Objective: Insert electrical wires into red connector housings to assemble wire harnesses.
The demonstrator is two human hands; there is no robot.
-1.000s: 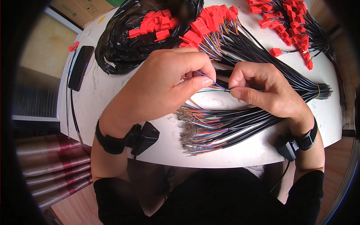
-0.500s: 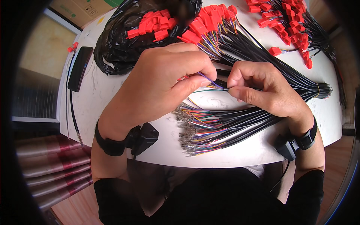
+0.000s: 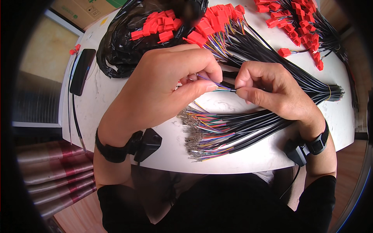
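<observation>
My right hand [image 3: 272, 87] pinches a black multi-core cable [image 3: 233, 90] at the end of its sheath, between thumb and forefinger. Thin coloured wires [image 3: 222, 87], a purple one among them, fan out of that sheath to my left hand [image 3: 182, 81]. The thumb and curled fingers of my left hand are closed on these wires. A bit of red shows behind its thumb, mostly hidden by the palm. Just below both hands lies a bundle of black cables [image 3: 256, 122], its bare coloured wire ends with metal terminals [image 3: 192, 134] pointing left.
Behind my hands, red connectors [image 3: 215, 19] cap another tied cable bundle [image 3: 307, 79]. More red connectors [image 3: 155, 26] sit on a black plastic bag [image 3: 116, 46]. A third red-capped bunch [image 3: 301, 25] lies far right. At left are a phone [image 3: 82, 72] and a thin cable [image 3: 74, 101].
My left hand has shifted slightly left and turned a little, and the purple wire lies at a flatter angle. My right hand stays almost in place, still pinching the cable.
</observation>
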